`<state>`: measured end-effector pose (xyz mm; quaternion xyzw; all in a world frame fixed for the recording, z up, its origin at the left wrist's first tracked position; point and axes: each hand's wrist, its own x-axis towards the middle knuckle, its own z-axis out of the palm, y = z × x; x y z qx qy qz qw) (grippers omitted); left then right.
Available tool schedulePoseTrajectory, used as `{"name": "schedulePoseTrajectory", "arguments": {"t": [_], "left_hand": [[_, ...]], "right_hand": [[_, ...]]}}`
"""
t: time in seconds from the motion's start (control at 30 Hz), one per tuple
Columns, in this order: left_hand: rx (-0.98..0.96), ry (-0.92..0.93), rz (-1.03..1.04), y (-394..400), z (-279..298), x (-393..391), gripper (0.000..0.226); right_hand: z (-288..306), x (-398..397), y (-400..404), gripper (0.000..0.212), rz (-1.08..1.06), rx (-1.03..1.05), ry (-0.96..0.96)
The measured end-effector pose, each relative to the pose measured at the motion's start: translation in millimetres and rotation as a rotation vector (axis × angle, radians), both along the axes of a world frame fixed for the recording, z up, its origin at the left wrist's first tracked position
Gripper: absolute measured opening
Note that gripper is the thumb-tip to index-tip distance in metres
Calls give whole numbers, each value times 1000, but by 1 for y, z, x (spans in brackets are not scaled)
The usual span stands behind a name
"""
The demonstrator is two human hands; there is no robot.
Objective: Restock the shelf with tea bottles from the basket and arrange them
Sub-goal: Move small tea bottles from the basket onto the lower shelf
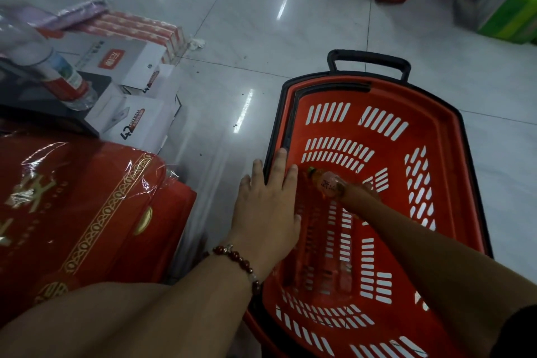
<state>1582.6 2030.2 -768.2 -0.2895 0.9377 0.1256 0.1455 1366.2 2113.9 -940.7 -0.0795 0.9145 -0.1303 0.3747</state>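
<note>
I am looking down at two bare forearms and two bare hands, with no gloves, rings or watch showing on either. The left hand (pixel 266 206) is wearing a beaded bracelet (pixel 238 260) at the wrist: round, glossy dark red beads strung close together, with one small silvery charm sitting near the top of the strand and a paler, clearer bead lower down among the red ones. The right hand (pixel 359 192) is showing nothing worn at its wrist. I am seeing the edge of a dark sleeve (pixel 520 328) on the right upper arm, at the corner of the view.
</note>
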Motion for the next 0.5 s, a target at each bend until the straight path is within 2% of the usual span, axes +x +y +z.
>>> {"name": "schedulePoseTrajectory", "arguments": {"t": [0.1,0.23,0.4,0.5], "left_hand": [[7,1,-6,1,3,1,84],[18,5,-9,5,9,2,82],[16,26,-7,16,24,3,77],[31,63,12,23,33,7,76]], "right_hand": [[21,9,15,14,-61,-54,-198],[46,20,31,28,-227,-111,-357],[94,41,47,19,-335,-249,-485],[121,54,59,24,-382,-371,-582]]}}
